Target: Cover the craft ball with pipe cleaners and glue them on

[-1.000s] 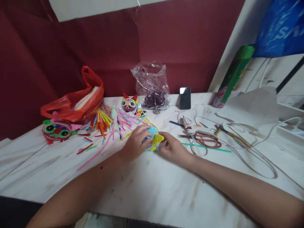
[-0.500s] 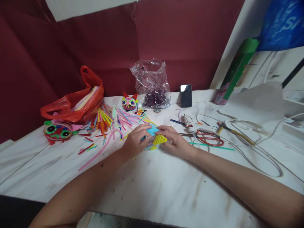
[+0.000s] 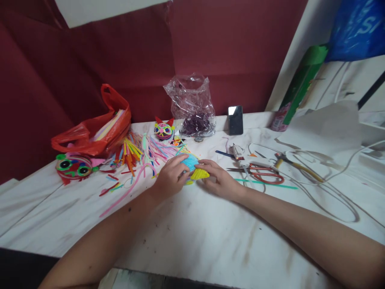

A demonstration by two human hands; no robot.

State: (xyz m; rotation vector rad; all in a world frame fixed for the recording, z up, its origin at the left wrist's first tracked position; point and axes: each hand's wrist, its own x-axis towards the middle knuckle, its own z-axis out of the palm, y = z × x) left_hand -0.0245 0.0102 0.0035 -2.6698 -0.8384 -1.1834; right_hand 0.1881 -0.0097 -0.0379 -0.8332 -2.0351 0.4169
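Observation:
Between my hands, over the marble-patterned table (image 3: 192,241), is a small craft figure (image 3: 190,163) with a light blue ribbed body, apparently of pipe cleaners. A yellow ribbed triangular piece (image 3: 199,174) sticks out at its near right side. My left hand (image 3: 172,176) is closed around the figure's left side, fingers curled over it. On the other side, my right hand (image 3: 217,178) grips it near the yellow piece with bent fingers. The fingers hide much of the figure's underside.
Left stand a red plastic bag (image 3: 90,134), a finished red craft figure (image 3: 73,167) and bundled pipe cleaners (image 3: 130,154). Behind are another small figure (image 3: 164,129), a clear bag (image 3: 194,108) and a phone (image 3: 235,120). Right lie a glue gun (image 3: 239,152), scissors (image 3: 266,175), pliers (image 3: 300,167) and cords.
The blue figure has tipped slightly between my hands: more of its blue top shows, and the yellow piece sits a little lower and further left. Both hands keep their hold.

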